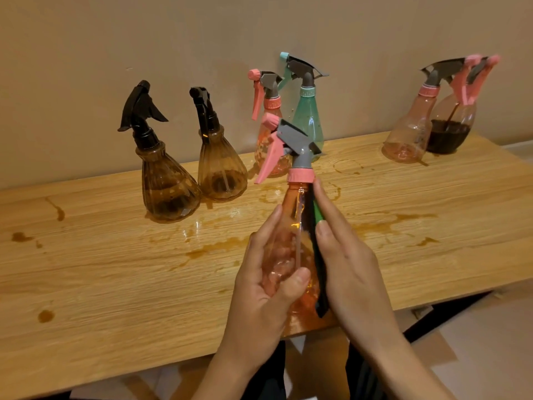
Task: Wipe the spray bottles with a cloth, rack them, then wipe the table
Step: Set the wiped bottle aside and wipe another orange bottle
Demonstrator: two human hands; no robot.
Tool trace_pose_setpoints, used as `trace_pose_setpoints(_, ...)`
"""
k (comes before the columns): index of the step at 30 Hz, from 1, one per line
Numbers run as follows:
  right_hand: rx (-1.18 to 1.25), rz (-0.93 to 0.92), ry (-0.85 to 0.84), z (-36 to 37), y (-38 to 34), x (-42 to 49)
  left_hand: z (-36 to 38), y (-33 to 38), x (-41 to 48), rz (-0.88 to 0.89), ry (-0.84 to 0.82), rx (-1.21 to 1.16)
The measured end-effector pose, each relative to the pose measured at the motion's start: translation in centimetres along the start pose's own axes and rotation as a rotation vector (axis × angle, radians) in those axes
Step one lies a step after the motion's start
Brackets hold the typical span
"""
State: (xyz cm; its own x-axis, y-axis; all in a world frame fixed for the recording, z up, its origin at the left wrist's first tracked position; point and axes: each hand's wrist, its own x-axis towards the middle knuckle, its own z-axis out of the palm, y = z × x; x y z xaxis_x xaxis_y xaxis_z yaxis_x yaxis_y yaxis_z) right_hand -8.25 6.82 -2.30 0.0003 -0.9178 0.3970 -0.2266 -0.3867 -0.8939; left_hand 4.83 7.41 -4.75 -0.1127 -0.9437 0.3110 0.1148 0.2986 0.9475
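My left hand (266, 287) grips a clear pink spray bottle (291, 235) by its body, lifted over the table's front edge, its pink-and-grey trigger head pointing up and left. My right hand (350, 255) presses a dark green cloth (318, 255) flat against the bottle's right side, fingers straight along it. Behind stand two brown ribbed bottles (170, 186) (222, 168) with black heads, a pink bottle (266, 134) and a teal bottle (307, 116).
The wooden table (101, 255) runs along a beige wall and carries brown spills and drips across its middle and left. At the back right stand a pink bottle (409, 131) and a bottle holding dark liquid (451, 128). No rack is in view.
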Motion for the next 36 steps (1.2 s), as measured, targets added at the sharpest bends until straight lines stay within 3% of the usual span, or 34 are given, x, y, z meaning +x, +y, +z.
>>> trace_pose_setpoints(5, -0.222, -0.094, -0.076, 1.9, 0.9, -3.6, -0.3, 0.0, 0.3, -0.008, 0.136, -0.125)
trace_pose_setpoints(8, -0.136, -0.012, -0.065, 2.2, 0.7, -3.9, -0.4, 0.0, 0.4, 0.005, 0.144, -0.092)
trace_pose_setpoints(14, 0.086, 0.092, 0.005, 0.3, 0.1, -0.1, -0.1, 0.0, 0.0, 0.007, 0.009, -0.013)
trace_pose_setpoints(19, -0.163, -0.106, -0.043, 1.4, -0.2, -2.0, 0.0, 0.1, 0.2, 0.029, 0.108, -0.097)
trace_pose_setpoints(23, -0.280, -0.148, -0.089, 2.4, 0.3, -4.0, -0.4, 0.0, 0.3, 0.029, 0.225, -0.135)
trace_pose_setpoints(28, 0.067, 0.067, -0.069, 1.7, -0.9, -2.1, -0.3, 0.3, 0.1, 0.021, 0.138, -0.091)
trace_pose_setpoints(31, 0.147, 0.101, -0.022, 0.4, -1.0, -0.2, 0.1, 0.6, -0.1, 0.022, 0.070, -0.020)
trace_pose_setpoints(36, -0.117, -0.087, -0.041, 1.1, -0.3, -2.3, 0.1, 0.4, 0.0, 0.040, 0.105, -0.060)
